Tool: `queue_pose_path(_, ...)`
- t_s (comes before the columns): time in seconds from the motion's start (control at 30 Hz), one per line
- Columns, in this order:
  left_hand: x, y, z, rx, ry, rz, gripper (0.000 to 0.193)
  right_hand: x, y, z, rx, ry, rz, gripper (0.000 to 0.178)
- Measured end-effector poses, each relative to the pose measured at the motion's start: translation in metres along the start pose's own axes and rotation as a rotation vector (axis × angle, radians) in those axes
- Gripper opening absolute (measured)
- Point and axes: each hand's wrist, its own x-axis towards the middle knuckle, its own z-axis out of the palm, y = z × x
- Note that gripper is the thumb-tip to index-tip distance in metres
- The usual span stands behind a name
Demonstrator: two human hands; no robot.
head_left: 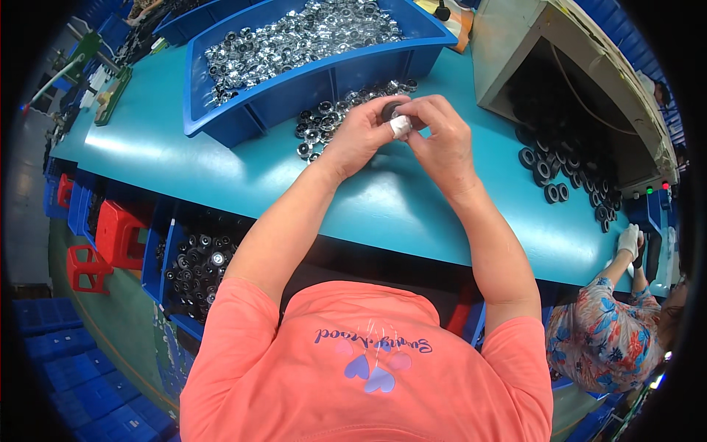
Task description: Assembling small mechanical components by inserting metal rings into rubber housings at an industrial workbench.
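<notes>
ring (389, 111) is pinched tight in the fingers (421, 110) of left hand (359, 134) and right hand (446, 144), near the bin (294, 101).

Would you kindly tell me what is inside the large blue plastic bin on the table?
The blue bin holds heaped shiny silver and black round parts, which hide its floor.

Just in front of the blue bin (294, 99), the left hand (359, 134) and right hand (444, 140) held a dark round part (391, 110) together. Shiny hub-shaped pieces (309, 40) filled the bin; black rings (543, 171) lay to its right.
</notes>
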Motion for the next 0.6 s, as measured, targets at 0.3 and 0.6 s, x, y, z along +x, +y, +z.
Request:
queue_pose_path(0.3, -0.001, 0.006, -0.001, -0.141, 0.115, 0.012, 0.03, 0.009, 0.02, -0.011, 0.565, -0.132, 0.537, 0.04)
queue_pose_path(0.6, -0.005, 0.007, 0.008, 0.028, 0.239, 0.061, 0.023, -0.004, 0.005, 0.0, 0.521, -0.141, 0.445, 0.033)
